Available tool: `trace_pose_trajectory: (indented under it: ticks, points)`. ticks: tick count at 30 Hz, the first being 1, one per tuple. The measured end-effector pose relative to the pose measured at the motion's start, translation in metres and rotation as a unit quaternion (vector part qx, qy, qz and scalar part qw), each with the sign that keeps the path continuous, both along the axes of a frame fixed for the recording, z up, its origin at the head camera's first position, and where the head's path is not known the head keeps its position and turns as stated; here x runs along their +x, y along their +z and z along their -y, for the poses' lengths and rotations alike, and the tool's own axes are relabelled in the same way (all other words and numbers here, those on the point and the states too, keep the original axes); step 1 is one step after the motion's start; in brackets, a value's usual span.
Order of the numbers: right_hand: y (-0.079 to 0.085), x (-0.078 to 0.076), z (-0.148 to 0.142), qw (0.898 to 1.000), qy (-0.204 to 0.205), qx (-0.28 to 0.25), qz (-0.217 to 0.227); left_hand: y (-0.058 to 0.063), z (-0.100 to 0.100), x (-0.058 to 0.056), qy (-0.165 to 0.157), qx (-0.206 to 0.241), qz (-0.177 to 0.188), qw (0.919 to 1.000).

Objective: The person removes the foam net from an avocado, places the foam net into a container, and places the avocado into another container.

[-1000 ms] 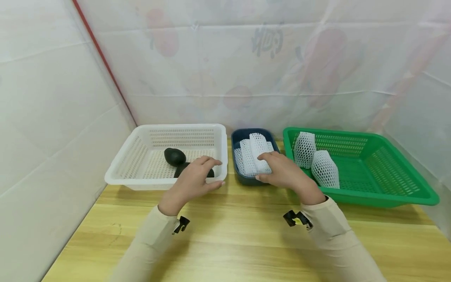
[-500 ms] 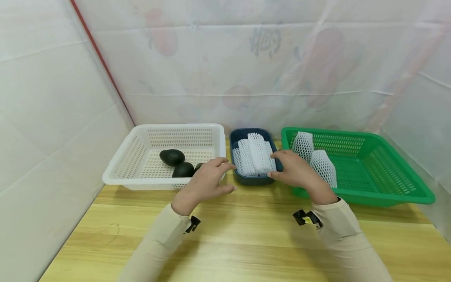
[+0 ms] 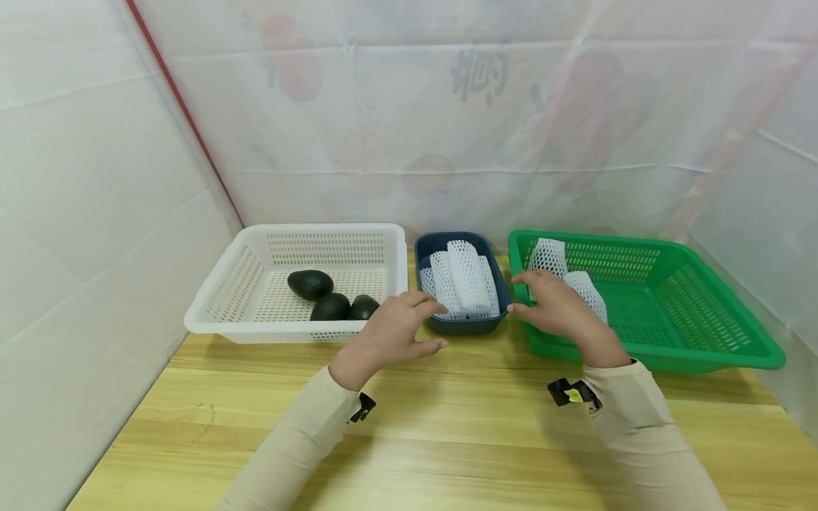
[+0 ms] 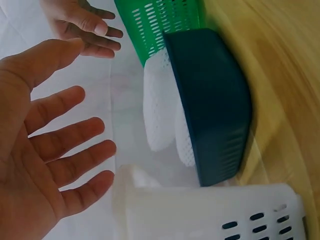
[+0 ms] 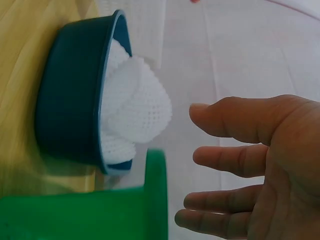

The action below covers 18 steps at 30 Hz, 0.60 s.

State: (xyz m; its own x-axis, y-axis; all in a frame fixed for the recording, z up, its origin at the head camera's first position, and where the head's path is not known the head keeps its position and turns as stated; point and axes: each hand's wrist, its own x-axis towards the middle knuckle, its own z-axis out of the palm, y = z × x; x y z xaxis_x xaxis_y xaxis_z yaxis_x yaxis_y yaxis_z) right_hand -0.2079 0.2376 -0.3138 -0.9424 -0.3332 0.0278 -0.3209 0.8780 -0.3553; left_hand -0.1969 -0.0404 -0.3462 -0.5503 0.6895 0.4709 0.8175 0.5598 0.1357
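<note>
My left hand hovers over the front right corner of the white basket, fingers spread and holding nothing. Three dark avocados lie in that basket. Above the near left corner of the green basket is my right hand, relaxed, with nothing in its fingers. Between the hands stands a small dark blue bin with several white foam net sleeves in it. Two net-wrapped pieces sit in the green basket, partly hidden behind my right hand. Both wrist views show bare palms and loose fingers.
The baskets and the bin stand in a row along the back of a wooden table. Behind them hangs a pale printed sheet, and another sheet closes off the left side.
Both hands have moved right: the left from over the avocados to the basket's corner, uncovering them, the right from over the blue bin to the green basket's edge.
</note>
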Motion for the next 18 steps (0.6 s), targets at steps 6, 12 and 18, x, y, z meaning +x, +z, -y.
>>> trace_pose_trajectory:
  ticks: [6,12,18]
  points:
    - [-0.003,-0.004,-0.011,1.000,-0.004,0.008,-0.003,-0.007,-0.007,-0.002,-0.025,0.003,-0.011,0.9996]
    - [-0.007,-0.010,-0.024,1.000,-0.020,0.014,0.001,-0.012,-0.016,-0.002,-0.043,-0.018,-0.002,0.9989]
    - [-0.012,-0.015,-0.037,0.999,-0.034,0.006,0.009,-0.014,-0.022,-0.002,-0.030,-0.033,0.027,0.9986]
